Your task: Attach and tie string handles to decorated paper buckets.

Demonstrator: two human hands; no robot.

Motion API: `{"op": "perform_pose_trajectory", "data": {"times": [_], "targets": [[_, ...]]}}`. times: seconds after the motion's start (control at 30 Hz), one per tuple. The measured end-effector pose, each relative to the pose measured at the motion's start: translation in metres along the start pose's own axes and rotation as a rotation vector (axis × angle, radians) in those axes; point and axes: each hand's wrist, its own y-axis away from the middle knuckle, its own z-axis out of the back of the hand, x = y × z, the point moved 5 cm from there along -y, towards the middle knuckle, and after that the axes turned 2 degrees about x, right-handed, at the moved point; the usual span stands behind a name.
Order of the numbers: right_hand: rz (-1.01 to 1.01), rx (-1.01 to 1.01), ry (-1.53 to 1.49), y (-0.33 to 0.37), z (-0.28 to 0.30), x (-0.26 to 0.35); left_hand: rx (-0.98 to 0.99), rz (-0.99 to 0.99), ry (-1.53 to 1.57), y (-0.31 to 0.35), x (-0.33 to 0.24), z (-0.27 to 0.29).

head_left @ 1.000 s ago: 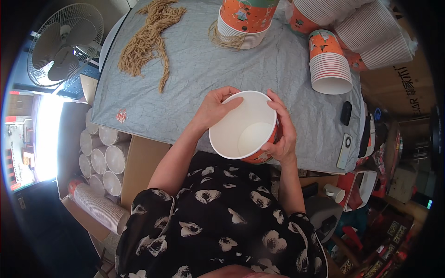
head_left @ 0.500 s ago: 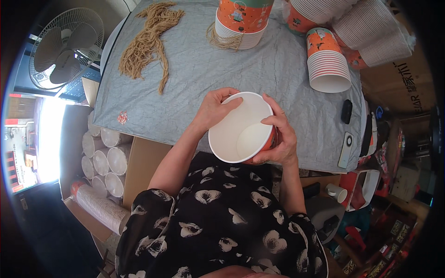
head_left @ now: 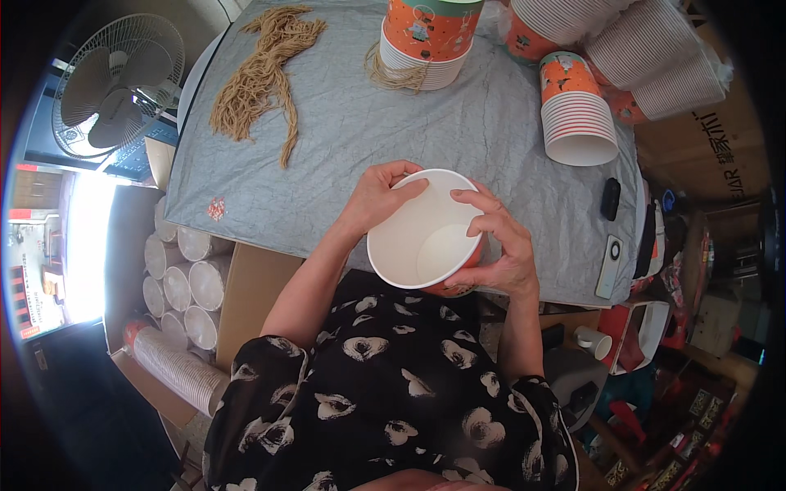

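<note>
A large paper bucket (head_left: 401, 237), white inside and orange outside, is held tilted over the table's near edge with its mouth facing me. My left hand (head_left: 381, 192) grips the far left of its rim, thumb inside and fingers behind the wall. On the right side, my right hand (head_left: 499, 245) has fingertips hooked over the rim into the bucket, while the thumb presses the lower outer edge. Much of the orange outer wall is hidden behind the rim and my hands.
Tan string (head_left: 262, 78) lies at the far left of the grey-covered table (head_left: 327, 139). A bucket stack (head_left: 426, 61) stands at the back, another (head_left: 577, 119) lies to the right. A black object (head_left: 611, 198) and a white remote (head_left: 608, 266) rest near the right edge. A fan (head_left: 119, 86) stands left.
My right hand has shifted slightly right, and its index finger now reaches further over the rim into the bucket. The bucket has dipped a little; my left hand keeps its grip.
</note>
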Motion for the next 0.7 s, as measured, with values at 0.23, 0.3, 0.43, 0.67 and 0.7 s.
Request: {"op": "perform_pose_trajectory", "data": {"times": [0.23, 0.3, 0.43, 0.67, 0.7], "targets": [[-0.021, 0.030, 0.053, -0.004, 0.001, 0.009, 0.036, 0.005, 0.042, 0.000, 0.007, 0.002], [-0.027, 0.034, 0.062, -0.003, 0.001, 0.010, 0.051, 0.000, 0.055, 0.000, 0.006, 0.001], [-0.022, 0.051, 0.053, -0.002, -0.003, 0.014, 0.070, -0.022, -0.026, 0.002, -0.001, 0.001], [-0.026, 0.021, 0.059, 0.003, -0.001, 0.009, 0.056, 0.013, -0.043, 0.003, 0.001, 0.002], [-0.027, 0.021, 0.062, 0.001, -0.002, 0.009, 0.059, 0.012, -0.041, 0.003, 0.001, 0.003]]}}
